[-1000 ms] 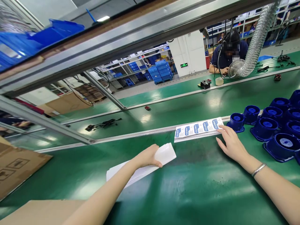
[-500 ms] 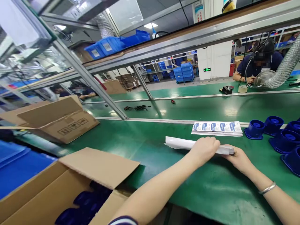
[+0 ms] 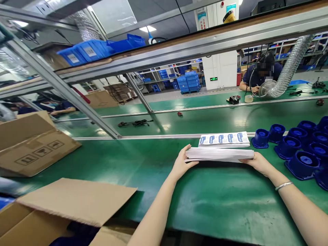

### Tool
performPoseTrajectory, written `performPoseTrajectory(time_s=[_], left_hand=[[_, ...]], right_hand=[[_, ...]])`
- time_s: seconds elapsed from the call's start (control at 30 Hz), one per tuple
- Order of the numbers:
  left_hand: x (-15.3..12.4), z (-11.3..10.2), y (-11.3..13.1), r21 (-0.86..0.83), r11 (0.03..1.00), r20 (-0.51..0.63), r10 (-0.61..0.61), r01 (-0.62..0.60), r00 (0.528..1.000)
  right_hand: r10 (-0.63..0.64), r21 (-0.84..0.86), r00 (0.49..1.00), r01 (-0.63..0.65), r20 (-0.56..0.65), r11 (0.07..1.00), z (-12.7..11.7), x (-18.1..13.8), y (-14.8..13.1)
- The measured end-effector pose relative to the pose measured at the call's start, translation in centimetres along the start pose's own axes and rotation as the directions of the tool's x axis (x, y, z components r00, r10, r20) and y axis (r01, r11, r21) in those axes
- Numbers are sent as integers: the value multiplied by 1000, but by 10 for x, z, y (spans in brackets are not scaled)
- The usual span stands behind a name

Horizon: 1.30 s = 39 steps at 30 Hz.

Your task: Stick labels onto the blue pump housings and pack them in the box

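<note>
Between my two hands is a thick stack of white paper sheets (image 3: 220, 154), held edge-on above the green work surface. My left hand (image 3: 182, 162) grips its left end, thumb below and fingers along the top edge. At the other end, my right hand (image 3: 257, 163) pinches the stack, its fingers partly hidden behind the paper. Just beyond lies a pile of printed sheets (image 3: 222, 139) with blue and white label designs. To the right of my right hand stand several dark blue plastic cup-shaped parts (image 3: 304, 164) with flared bases.
An open cardboard box (image 3: 77, 200) with dark blue parts inside sits at the lower left. Another open carton (image 3: 38, 150) stands behind it. A metal shelf frame (image 3: 164, 58) spans overhead, holding blue bins (image 3: 88, 51). Across the bench, a co-worker (image 3: 263, 75) sits by a flexible duct.
My left hand has moved from the top middle of the stack to its left end. The stack now faces me edge-on between both hands. The view has shifted to the right.
</note>
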<state>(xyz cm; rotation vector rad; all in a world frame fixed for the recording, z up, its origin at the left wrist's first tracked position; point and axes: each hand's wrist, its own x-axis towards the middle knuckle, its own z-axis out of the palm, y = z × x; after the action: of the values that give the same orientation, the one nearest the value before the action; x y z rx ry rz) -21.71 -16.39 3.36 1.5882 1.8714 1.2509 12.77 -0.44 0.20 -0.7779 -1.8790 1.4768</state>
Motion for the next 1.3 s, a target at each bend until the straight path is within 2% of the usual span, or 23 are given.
performPoseTrajectory(time_s=[0.1, 0.27, 0.37, 0.6, 0.9, 1.07, 1.23, 1.3], left_hand=[[6, 4, -2, -127, 991, 20, -46, 49, 999], [18, 5, 1, -211, 971, 9, -112, 112, 994], [17, 13, -1, -253, 962, -8, -109, 103, 994], [12, 28, 1, -327, 944, -59, -73, 50, 996], [10, 32, -2, -399, 914, 44, -63, 76, 997], [8, 31, 0, -410, 909, 45, -60, 73, 997], [9, 32, 1, -386, 917, 85, -74, 101, 994], [10, 31, 0, -357, 927, 100, -80, 111, 992]], right_hand=[[13, -25, 1000, -13, 2, 1000, -1, -2, -3], [11, -60, 1000, -9, 24, 998, -14, -7, -17], [18, -58, 1000, -18, 13, 998, -18, -11, -21], [3, -50, 1000, -3, 2, 999, -9, -9, -20], [81, 17, 996, -80, -47, 997, -5, -8, -19], [92, 40, 995, -93, 35, 995, -2, -8, -22], [39, -8, 993, -40, -112, 999, -8, -6, -15], [49, 0, 992, -49, -120, 999, -12, -6, -13]])
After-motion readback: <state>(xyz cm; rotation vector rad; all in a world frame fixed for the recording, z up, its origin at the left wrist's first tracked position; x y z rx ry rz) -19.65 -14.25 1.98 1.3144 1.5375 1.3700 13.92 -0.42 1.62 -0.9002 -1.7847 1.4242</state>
